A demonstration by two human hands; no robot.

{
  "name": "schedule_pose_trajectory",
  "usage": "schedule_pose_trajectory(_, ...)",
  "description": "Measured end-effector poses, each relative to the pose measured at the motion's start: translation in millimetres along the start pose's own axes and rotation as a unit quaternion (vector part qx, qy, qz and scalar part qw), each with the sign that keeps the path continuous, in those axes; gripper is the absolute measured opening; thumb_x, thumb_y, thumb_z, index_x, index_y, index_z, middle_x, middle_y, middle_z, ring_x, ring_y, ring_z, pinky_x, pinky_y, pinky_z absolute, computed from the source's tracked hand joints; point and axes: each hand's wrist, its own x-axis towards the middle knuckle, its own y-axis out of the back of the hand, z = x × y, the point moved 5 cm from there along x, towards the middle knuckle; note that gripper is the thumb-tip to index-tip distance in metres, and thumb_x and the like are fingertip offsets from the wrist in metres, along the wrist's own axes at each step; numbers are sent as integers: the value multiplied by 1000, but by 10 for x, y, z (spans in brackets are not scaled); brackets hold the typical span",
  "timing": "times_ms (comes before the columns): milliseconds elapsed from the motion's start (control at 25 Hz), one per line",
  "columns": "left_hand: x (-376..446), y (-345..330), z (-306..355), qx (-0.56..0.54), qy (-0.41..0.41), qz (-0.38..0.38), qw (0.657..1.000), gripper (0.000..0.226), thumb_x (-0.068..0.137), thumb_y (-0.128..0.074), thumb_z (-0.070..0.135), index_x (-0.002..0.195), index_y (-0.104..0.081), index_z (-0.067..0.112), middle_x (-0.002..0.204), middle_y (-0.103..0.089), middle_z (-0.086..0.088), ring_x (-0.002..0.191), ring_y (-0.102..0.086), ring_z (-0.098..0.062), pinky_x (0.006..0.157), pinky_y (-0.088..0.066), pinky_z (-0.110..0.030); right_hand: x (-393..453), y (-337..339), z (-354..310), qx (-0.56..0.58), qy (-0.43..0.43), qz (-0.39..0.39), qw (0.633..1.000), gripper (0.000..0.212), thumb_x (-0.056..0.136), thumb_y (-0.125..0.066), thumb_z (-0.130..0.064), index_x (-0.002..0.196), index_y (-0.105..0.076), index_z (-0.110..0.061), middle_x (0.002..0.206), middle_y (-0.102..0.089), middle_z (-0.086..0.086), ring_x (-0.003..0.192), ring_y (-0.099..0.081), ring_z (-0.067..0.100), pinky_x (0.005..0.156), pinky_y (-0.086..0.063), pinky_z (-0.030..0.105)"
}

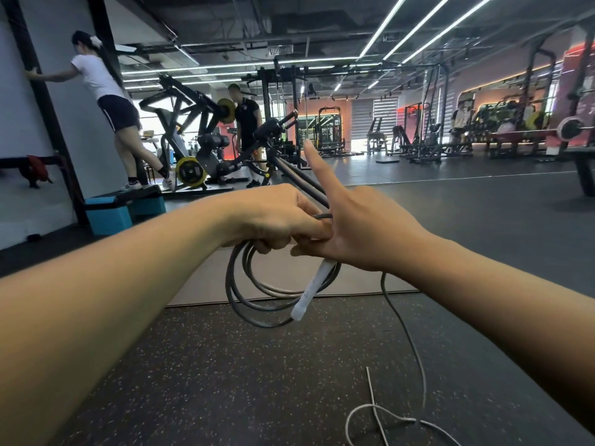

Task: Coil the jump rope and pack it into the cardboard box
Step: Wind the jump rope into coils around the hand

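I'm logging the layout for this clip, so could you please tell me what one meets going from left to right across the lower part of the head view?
Left hand → hanging rope coils → white handle → right hand → loose rope trailing to the floor.

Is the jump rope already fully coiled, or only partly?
Only partly. Several loops of the jump rope hang from the left hand, but a loose length trails from the right hand onto the floor.
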Motion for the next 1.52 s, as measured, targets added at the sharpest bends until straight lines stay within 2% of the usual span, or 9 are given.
schedule_pose_trajectory(360, -40, -109, -178, -178, 62, -161, 969, 14, 101, -56, 16, 89, -59, 22, 46, -25, 8, 33, -18, -3, 41, -9, -21, -98, 135, -214, -82, 14, 38, 996, 144, 60, -55, -93, 160, 17, -21, 50, -50, -8, 40, -43, 5, 38, -37, 30)
schedule_pose_trajectory(560, -14, -147, -213, -191, 32, -140, 971, 11, 101, -56, 18, 110, -61, 22, 50, -26, 5, 34, -19, -4, 42, -12, -23, -61, 7, -86, -60, 33, 50, 996, 136, 61, -53, -94, 161, 11, -28, 54, -52, -8, 45, -48, 5, 43, -37, 30)
schedule_pose_trajectory(680, -18, -112, -347, -203, 0, -101, 974, 34, 100, -57, 30, 132, -58, 20, 58, -27, 3, 40, -18, -6, 42, -15, -22, -76, -102, 244, 129, -42, -9, 991, 105, 66, -60, -85, 154, -31, -34, 53, -52, -14, 46, -52, -3, 50, -33, 21)
schedule_pose_trajectory(800, -80, -19, -491, -270, -38, -49, 961, 36, 101, -54, 30, 132, -60, 12, 61, -28, 3, 41, -17, -7, 41, -13, -23, -126, -211, 671, 396, -156, -77, 902, 59, 79, -66, -67, 112, -73, -19, 50, -44, -12, 47, -43, 8, 57, -38, 26)
schedule_pose_trajectory(1040, -168, 259, -638, -534, -153, 174, 813, 16, 100, -51, 35, 100, -63, 23, 56, -25, 8, 34, -21, -1, 39, -10, -21, -497, -532, 1119, 473, -242, -86, 843, 58, 83, -66, -64, 98, -80, -9, 57, -31, -2, 49, -27, 16, 57, -44, 38)
schedule_pose_trajectory(1160, -117, 243, -653, -631, -181, 258, 708, 17, 103, -51, 37, 95, -61, 25, 57, -25, 8, 35, -21, -2, 37, -16, -18, -642, -828, 816, 621, -241, -100, 739, 91, 64, -64, -85, 120, -74, -13, 73, -47, -2, 56, -21, 11, 59, -15, 35)
schedule_pose_trajectory(1280, 16, -30, -541, -669, -179, 299, 657, 17, 102, -51, 38, 95, -59, 25, 55, -26, 9, 36, -18, -3, 34, -19, -18, -558, -1009, 230, 741, -200, -71, 637, 113, 53, -69, -87, 132, -63, -7, 95, -61, 2, 55, -26, 10, 56, -24, 28)
schedule_pose_trajectory(1400, 66, -236, -583, -691, -160, 333, 621, 22, 101, -52, 42, 99, -57, 21, 62, -31, 9, 38, -20, -4, 35, -24, -18, -391, -969, -13, 770, -260, 30, 582, 84, 62, -72, -74, 120, -74, -13, 90, -69, -4, 48, -32, 6, 47, -29, 22)
schedule_pose_trajectory(1520, 17, -359, -733, -692, -112, 376, 606, 31, 102, -51, 41, 110, -53, 11, 69, -43, 4, 42, -34, -5, 39, -37, -19, -302, -808, -71, 764, -269, 75, 582, 39, 83, -69, -50, 105, -72, -17, 90, -80, 1, 39, -45, 3, 40, -21, 20)
